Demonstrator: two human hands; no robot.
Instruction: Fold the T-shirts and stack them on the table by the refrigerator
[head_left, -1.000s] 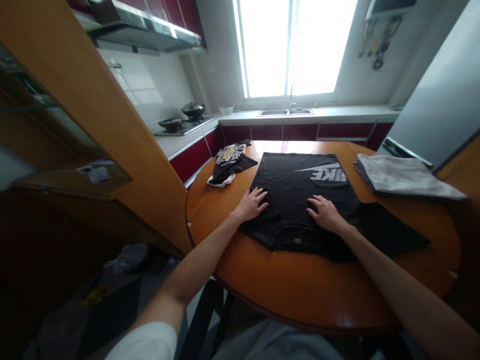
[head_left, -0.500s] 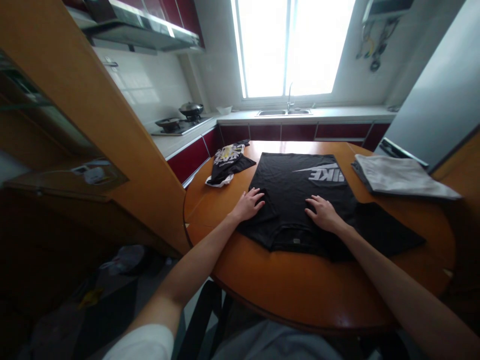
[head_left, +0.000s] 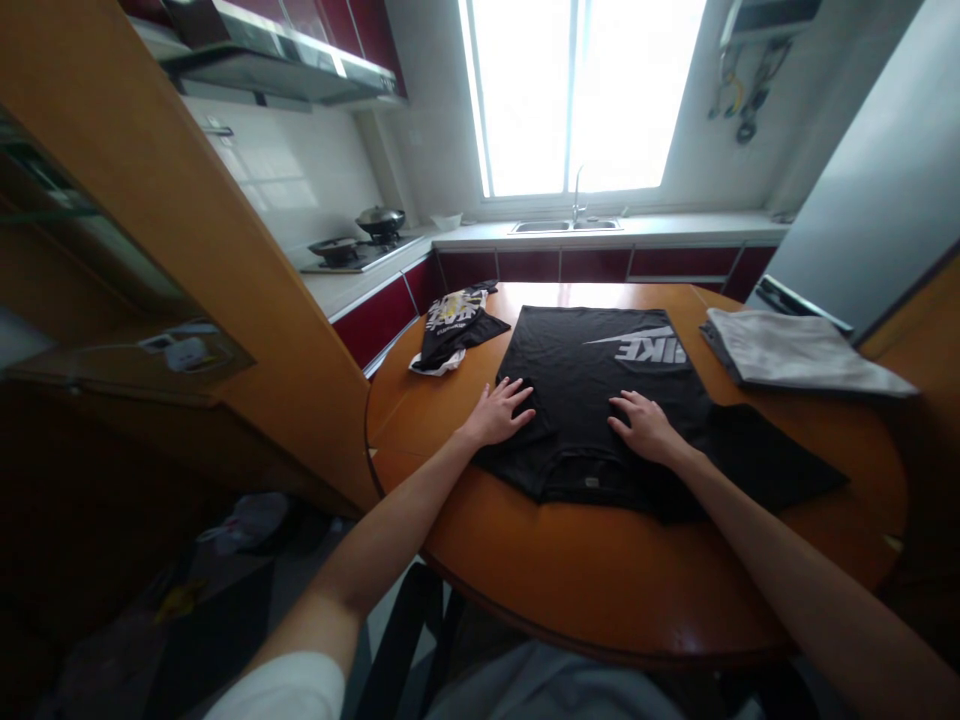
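On table (head_left: 600, 590): 2 hands (head_left: 497, 413), 1 blk tee (head_left: 574, 365).

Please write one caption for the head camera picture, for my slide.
Left hand and right hand resting on a black shirt laid upon a wooden table.

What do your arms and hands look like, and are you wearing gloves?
No gloves: the left hand and right hand are bare, with no rings or watch showing. A plain white short sleeve covers the upper left arm. No sleeve shows on the right arm.
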